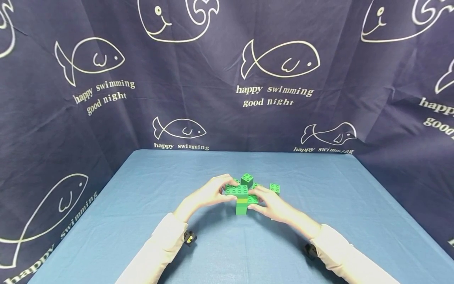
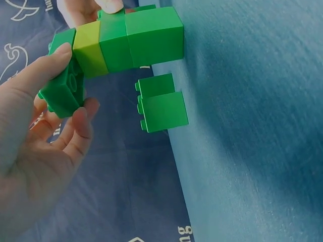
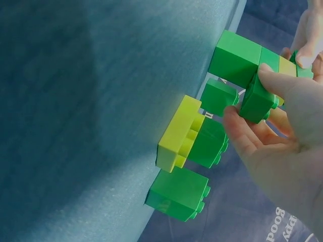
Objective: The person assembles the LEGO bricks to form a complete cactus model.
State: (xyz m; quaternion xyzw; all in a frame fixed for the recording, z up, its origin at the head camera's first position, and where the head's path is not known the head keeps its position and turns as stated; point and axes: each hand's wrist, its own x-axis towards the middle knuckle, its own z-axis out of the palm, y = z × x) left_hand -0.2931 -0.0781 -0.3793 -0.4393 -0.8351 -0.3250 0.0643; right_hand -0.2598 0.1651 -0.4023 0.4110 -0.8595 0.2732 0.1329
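left hand (image 1: 213,191): grips top brick (image 1: 237,191) | right hand (image 1: 272,202), lower: grips side brick (image 3: 256,102)

In the head view there are two hands, one left hand (image 1: 213,192) and one right hand (image 1: 274,205), two pale sleeves (image 1: 161,240) and two small black wrist devices (image 1: 189,238). One surface (image 1: 234,254) carries one brick stack (image 1: 241,209) showing four levels, three green and one yellow-green. Apart from it, the right wrist view shows three green bricks (image 3: 176,194) and one yellow-green brick (image 3: 174,135); the left wrist view shows two green bricks beside the stack, with overlap between views leaving the total unclear. The cloth (image 1: 220,98) bears four whole fish outlines (image 1: 283,59)
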